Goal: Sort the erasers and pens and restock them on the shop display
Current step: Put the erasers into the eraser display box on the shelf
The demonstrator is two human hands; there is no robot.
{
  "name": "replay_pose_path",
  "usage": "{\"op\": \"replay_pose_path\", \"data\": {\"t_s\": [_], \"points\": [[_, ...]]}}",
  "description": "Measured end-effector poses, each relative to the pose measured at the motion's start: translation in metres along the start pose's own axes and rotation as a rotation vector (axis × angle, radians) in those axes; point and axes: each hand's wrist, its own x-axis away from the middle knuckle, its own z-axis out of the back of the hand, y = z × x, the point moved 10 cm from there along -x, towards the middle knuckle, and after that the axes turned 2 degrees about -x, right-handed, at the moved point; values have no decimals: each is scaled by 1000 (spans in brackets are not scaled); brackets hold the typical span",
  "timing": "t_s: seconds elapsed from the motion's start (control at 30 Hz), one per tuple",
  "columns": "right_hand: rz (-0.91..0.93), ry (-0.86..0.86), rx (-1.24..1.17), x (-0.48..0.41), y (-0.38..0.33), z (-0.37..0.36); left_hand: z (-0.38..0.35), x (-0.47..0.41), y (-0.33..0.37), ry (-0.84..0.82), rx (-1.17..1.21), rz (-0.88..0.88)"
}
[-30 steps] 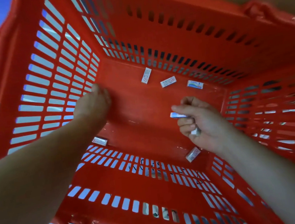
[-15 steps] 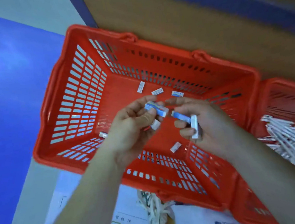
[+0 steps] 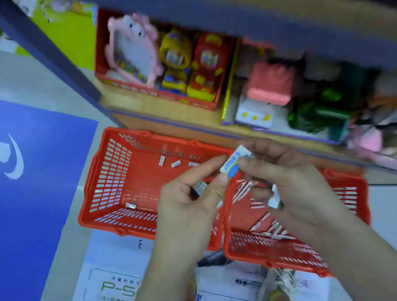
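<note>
Both hands are raised above two red baskets on the floor. My left hand (image 3: 193, 200) pinches a white and blue eraser (image 3: 234, 163) between thumb and forefinger and keeps a second eraser (image 3: 199, 187) in its palm. My right hand (image 3: 287, 179) touches the top of the same white and blue eraser and curls its lower fingers round another eraser (image 3: 274, 198). The left basket (image 3: 101, 176) has several loose erasers (image 3: 162, 160) on its bottom. The right basket (image 3: 351, 197) holds several white pens (image 3: 270, 228).
A low shop shelf (image 3: 163, 107) behind the baskets carries boxed toys (image 3: 175, 64) and a pink toy (image 3: 271, 82). A blue floor mat (image 3: 19, 195) lies to the left. White printed sheets (image 3: 113, 283) and my shoe (image 3: 277, 287) are below the baskets.
I have drawn back and up from the left basket, so the shelf and both baskets now show. My hands rose with erasers in them and came together on one eraser.
</note>
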Motion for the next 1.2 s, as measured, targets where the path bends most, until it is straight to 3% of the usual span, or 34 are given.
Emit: {"op": "replay_pose_path", "data": {"t_s": [0.17, 0.37, 0.6, 0.7, 0.87, 1.0, 1.2], "points": [[-8, 39, -98, 42, -50, 34, -58, 37, 75, 6, 0, -58], [79, -30, -6, 101, -130, 83, -144, 77, 151, -126, -318, -169], [173, -44, -20, 147, -186, 139, -210, 97, 198, -251, -197, -181], [284, -35, 122, 160, -206, 160, -229, 97, 204, -228, -164, -190], [408, 155, 498, 178, -235, 201, -262, 95, 202, -255, -188, -185], [486, 250, 653, 189, -252, 230, -288, 93, 202, -261, -231, -202], [540, 317, 669, 199, -269, 275, -343, 92, 213, -318, -306, -295]]}}
